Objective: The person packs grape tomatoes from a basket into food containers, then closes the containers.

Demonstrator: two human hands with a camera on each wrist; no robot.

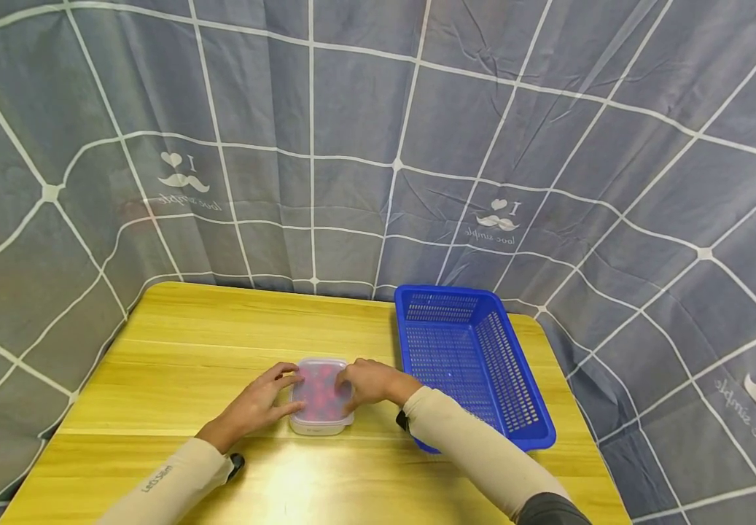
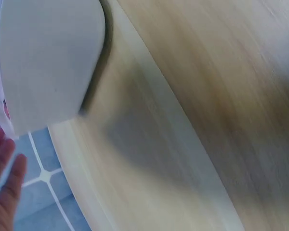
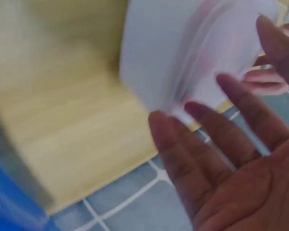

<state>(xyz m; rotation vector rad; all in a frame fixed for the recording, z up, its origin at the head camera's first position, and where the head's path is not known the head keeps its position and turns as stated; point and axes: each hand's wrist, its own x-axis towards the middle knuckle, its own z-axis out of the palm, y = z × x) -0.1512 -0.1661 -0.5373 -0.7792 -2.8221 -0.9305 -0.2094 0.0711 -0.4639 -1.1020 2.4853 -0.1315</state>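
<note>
A small food container [image 1: 321, 429] with a pale body and a translucent lid [image 1: 317, 372] stands on the wooden table; pink-red contents show blurrily through the lid. At its left side is my left hand [image 1: 256, 401], fingers spread and slightly bent, the tips by the lid's left edge. My right hand [image 1: 372, 380] reaches over the lid's right edge. In the right wrist view the fingers [image 3: 226, 144] are spread loosely beside the container [image 3: 149, 53], and no grip shows. The left wrist view has the container's pale side [image 2: 53, 62] close up, with the left fingers [image 2: 12, 187] apart below it.
A blue perforated plastic basket [image 1: 410, 364] stands on the right of the table, beside and partly under the right forearm. The wooden table [image 1: 207, 343] has rounded far corners. Behind it hangs a grey curtain [image 1: 351, 197] with white grid lines.
</note>
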